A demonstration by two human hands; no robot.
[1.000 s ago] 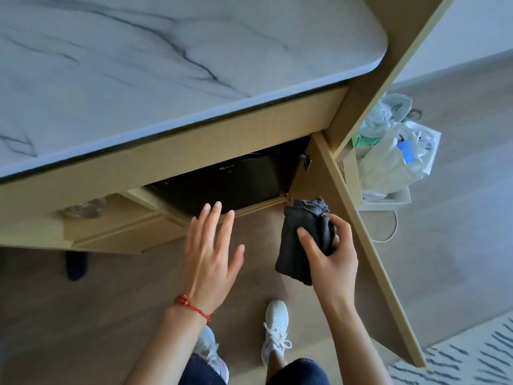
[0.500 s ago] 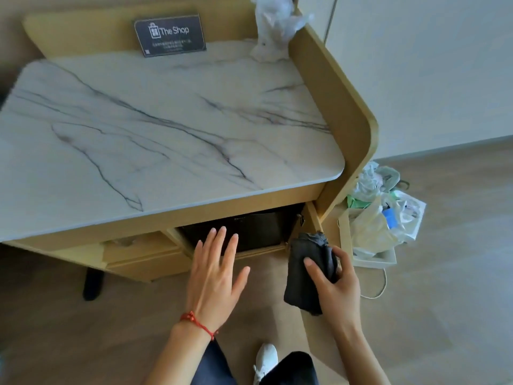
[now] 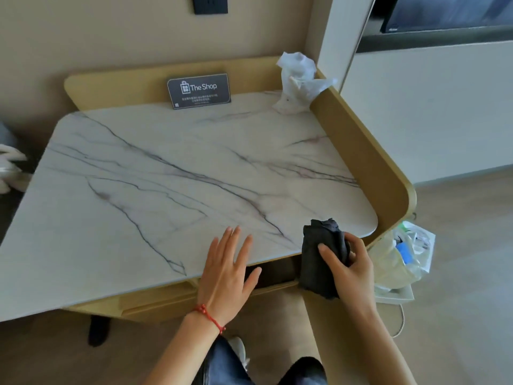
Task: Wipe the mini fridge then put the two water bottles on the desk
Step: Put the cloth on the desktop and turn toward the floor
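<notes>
At the front edge of the marble-topped desk [image 3: 172,173] the person stands with both hands raised over the near rim; the right hand [image 3: 348,266] is clenched round a bunched dark cloth [image 3: 322,257], thumb and fingers wrapped over its upper fold while the rest hangs down past the edge, and the left hand [image 3: 226,269] is released, fingers straight and spread, hovering at or just above the rim, though whether it touches the marble cannot be told. Judging by the cloth in hand and the bare desktop, the wiping step looks to be the one in hand, or only just done, and no bottle has been set on the desk yet. Below the top, between the two hands, only a dark strip of the mini fridge [image 3: 273,272] shows in the wooden recess, so its door, its inside and how clean it is stay hidden. Neither water bottle can be made out anywhere. If the fridge is wiped, the next move would call for parking the cloth, bending low and reaching into that recess with a free hand. A "The Shop" sign [image 3: 198,90] leans at the back, crumpled white plastic [image 3: 298,79] sits in the rear corner, and a bag of rubbish [image 3: 402,251] on the floor at right is too jumbled to read
</notes>
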